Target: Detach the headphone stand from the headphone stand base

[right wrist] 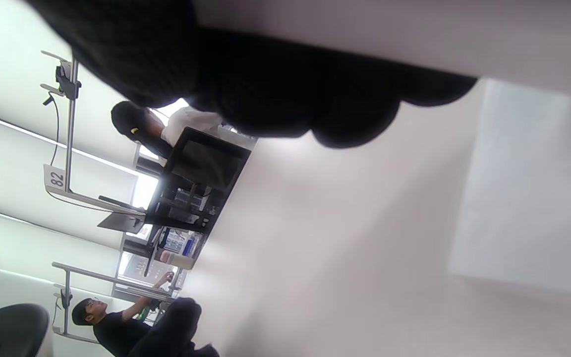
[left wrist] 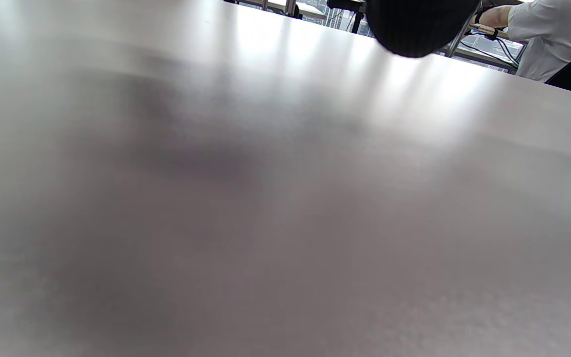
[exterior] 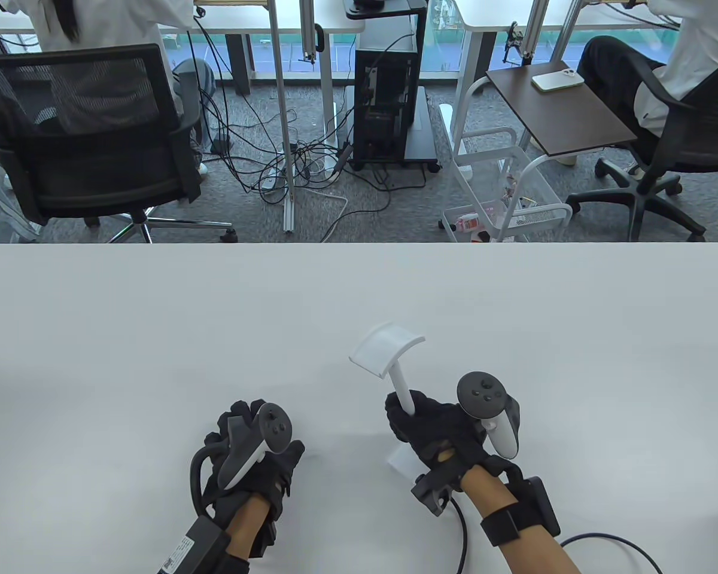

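Observation:
A white headphone stand [exterior: 389,359] with a curved top rest stands near the table's front, right of centre. My right hand [exterior: 428,427] grips its post low down. The flat white base [exterior: 404,460] shows partly under that hand and also as a pale slab in the right wrist view [right wrist: 528,188]. I cannot tell whether post and base are joined. My left hand [exterior: 248,448] rests on the table to the left, apart from the stand, fingers curled and holding nothing. One of its fingertips [left wrist: 417,25] shows at the top of the left wrist view.
The white table [exterior: 155,335] spreads wide on all sides; its far edge runs across the middle of the table view. Behind it stand an office chair [exterior: 90,137], a wire cart [exterior: 502,191] and a side table [exterior: 562,113] with a phone.

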A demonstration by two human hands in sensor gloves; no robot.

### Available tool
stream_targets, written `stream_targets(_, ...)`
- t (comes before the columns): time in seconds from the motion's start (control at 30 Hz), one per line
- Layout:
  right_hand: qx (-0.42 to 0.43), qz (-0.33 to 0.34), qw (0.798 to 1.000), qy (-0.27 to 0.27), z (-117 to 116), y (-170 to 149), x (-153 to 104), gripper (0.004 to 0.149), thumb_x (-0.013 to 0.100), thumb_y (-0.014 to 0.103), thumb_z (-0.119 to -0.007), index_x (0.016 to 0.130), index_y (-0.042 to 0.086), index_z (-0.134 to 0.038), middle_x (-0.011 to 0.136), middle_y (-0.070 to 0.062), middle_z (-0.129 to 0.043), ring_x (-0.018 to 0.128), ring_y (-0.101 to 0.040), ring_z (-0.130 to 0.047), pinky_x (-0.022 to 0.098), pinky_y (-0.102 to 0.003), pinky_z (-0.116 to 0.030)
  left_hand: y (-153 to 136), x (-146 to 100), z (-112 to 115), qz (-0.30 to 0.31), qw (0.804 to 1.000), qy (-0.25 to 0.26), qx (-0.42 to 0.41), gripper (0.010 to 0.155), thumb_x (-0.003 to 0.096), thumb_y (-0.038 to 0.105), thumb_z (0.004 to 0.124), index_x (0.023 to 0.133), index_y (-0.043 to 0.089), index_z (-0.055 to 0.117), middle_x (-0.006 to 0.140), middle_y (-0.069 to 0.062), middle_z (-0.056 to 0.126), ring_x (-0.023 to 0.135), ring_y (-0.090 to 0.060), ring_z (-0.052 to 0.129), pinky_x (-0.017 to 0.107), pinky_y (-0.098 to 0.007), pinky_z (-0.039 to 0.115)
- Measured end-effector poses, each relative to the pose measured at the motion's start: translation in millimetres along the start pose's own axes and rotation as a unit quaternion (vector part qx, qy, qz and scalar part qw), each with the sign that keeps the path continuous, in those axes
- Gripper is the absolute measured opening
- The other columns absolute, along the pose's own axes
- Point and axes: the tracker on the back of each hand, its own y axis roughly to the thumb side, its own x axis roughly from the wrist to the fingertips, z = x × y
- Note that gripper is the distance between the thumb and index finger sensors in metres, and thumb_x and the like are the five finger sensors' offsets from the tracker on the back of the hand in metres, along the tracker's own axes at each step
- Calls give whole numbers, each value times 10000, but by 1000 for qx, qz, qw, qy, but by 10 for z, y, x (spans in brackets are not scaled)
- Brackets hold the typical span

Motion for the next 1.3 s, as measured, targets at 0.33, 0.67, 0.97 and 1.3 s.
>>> stream_targets(0.33,-46,-50,998,13,190,36,-118,406,427,486,-799,792,320,-733,578,-51,-944,498,-285,-946,512,-531,-757,49,-2,30,11,1000,-3,2,921,387,682,614,1063,179,244,1133,-172,207,1082,-473,359,733,-666,399)
stream_targets(0.67,128,-15,990,-59,530,33,-268,404,432,499,-787,793,331,-725,571,-35,-945,488,-269,-950,510,-520,-766,84,-9,40,20,1000,-9,-7,919,388,683,612,1064,178,246,1133,-174,212,1082,-471,366,733,-665,404)
stream_targets(0.97,319,-18,943,-89,655,-120,-359,397,435,515,-772,792,351,-714,558,-9,-945,471,-249,-956,509,-504,-777,162,-43,51,38,999,-19,-26,917,390,684,608,1064,177,248,1132,-175,216,1080,-471,375,732,-663,411)
stream_targets(1.3,558,-49,826,-62,436,-426,-326,395,436,515,-766,791,354,-706,563,-6,-939,477,-246,-951,513,-502,-776,586,-394,-16,216,945,-64,-236,856,392,706,578,1057,192,421,1121,-142,478,1039,-416,646,715,-634,560)
